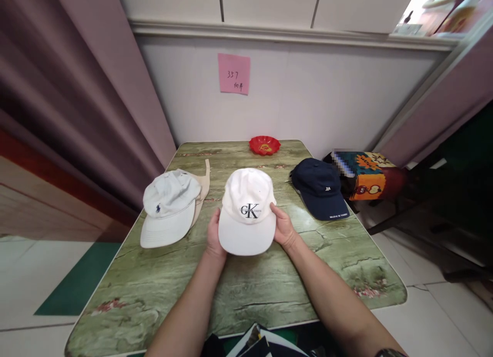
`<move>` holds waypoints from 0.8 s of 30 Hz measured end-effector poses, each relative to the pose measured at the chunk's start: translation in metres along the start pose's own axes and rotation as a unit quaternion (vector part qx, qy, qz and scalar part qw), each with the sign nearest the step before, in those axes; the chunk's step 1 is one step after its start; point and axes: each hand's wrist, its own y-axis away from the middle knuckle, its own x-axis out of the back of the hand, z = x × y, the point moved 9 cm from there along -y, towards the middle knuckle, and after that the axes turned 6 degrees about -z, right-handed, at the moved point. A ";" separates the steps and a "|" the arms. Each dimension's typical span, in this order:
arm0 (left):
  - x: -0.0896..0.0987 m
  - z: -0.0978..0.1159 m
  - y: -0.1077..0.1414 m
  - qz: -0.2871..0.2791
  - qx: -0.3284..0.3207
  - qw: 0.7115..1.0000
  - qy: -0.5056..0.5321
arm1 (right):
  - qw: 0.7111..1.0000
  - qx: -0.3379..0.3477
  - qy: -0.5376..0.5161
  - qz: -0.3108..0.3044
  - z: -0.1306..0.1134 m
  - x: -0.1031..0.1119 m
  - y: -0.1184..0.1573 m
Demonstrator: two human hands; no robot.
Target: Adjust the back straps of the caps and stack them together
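Note:
A white baseball cap with dark "CK"-like lettering is between my hands at the middle of the table, its brim toward me. My left hand grips the cap's left side near the brim, most of its fingers hidden beneath. On the other side my right hand holds the edge where brim meets crown, thumb on top. To the left sits a pale grey cap with a small dark logo, lying partly over a beige item with a strap. A navy cap rests at the right edge.
The green wood-patterned table stands against a white wall. A red scalloped dish is at its far edge. A pink note is stuck on the wall. Right of the table stands a colourful patterned box; purple curtains hang at the left.

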 end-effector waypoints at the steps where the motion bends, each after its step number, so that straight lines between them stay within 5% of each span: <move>1: 0.000 -0.004 0.000 0.000 0.025 0.997 0.069 | 1.000 0.017 -0.005 -0.002 -0.005 0.001 -0.001; 4: -0.008 -0.012 0.005 -0.023 0.081 0.961 0.263 | 0.998 0.041 -0.034 -0.017 -0.014 0.003 -0.001; 7: -0.018 -0.009 0.011 -0.041 0.081 0.935 0.343 | 0.997 0.030 -0.066 -0.024 -0.012 0.004 0.000; 12: -0.025 -0.010 0.016 0.010 0.085 0.932 0.353 | 0.997 -0.028 -0.073 -0.030 -0.003 0.000 0.000; 18: -0.007 -0.002 0.014 0.123 0.011 0.929 0.349 | 0.995 -0.059 -0.066 -0.053 0.002 -0.004 0.002; 24: -0.007 0.000 0.015 0.110 -0.001 0.930 0.352 | 0.994 -0.060 -0.062 -0.062 0.008 -0.009 0.002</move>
